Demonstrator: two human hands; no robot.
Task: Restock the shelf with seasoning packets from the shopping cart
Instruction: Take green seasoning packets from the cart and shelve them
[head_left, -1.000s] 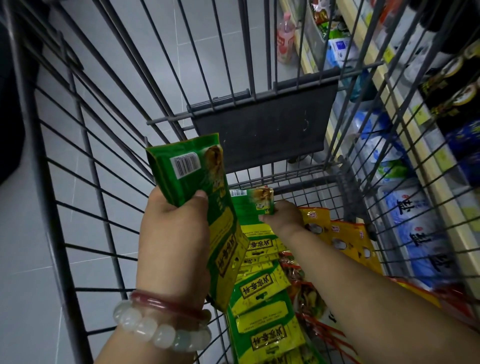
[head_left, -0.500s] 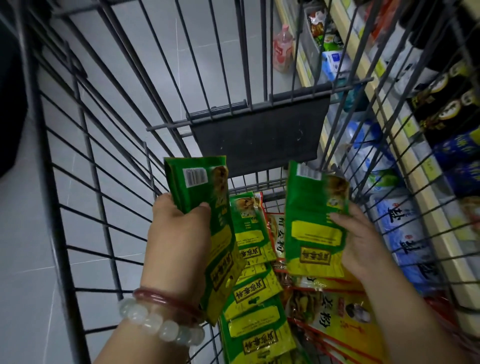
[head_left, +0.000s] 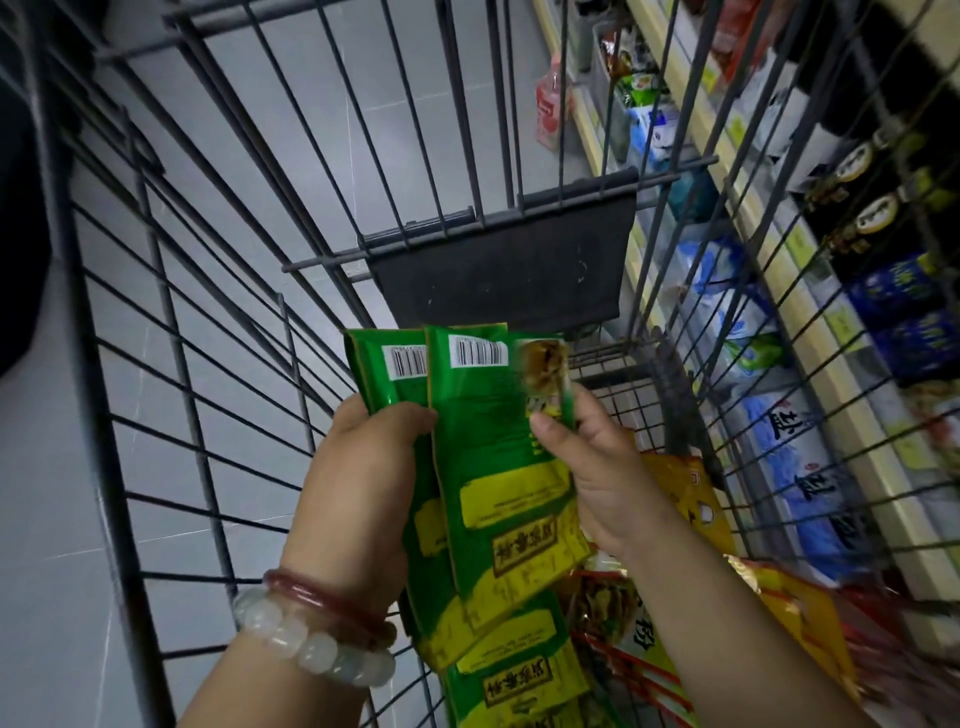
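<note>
Over the wire shopping cart (head_left: 171, 364), my left hand (head_left: 358, 483) grips a green seasoning packet (head_left: 376, 379) by its left edge. My right hand (head_left: 597, 467) pinches a second green packet (head_left: 498, 467) by its right edge and holds it overlapping the front of the first. Both packets stand upright with barcodes at the top. More green packets (head_left: 514, 675) lie in the cart below, beside yellow and red packets (head_left: 680, 499). The shelf (head_left: 810, 332) runs along the right, outside the cart.
A dark flap (head_left: 504, 270) hangs on the cart's far wall. The shelf holds blue-and-white bags (head_left: 810, 467), dark tins (head_left: 862, 208) and other goods. A pink bottle (head_left: 548, 111) stands on the grey tiled floor beyond the cart.
My right hand lifted a green packet out of the cart and brought it left against the packet in my left hand. Both hands have risen slightly.
</note>
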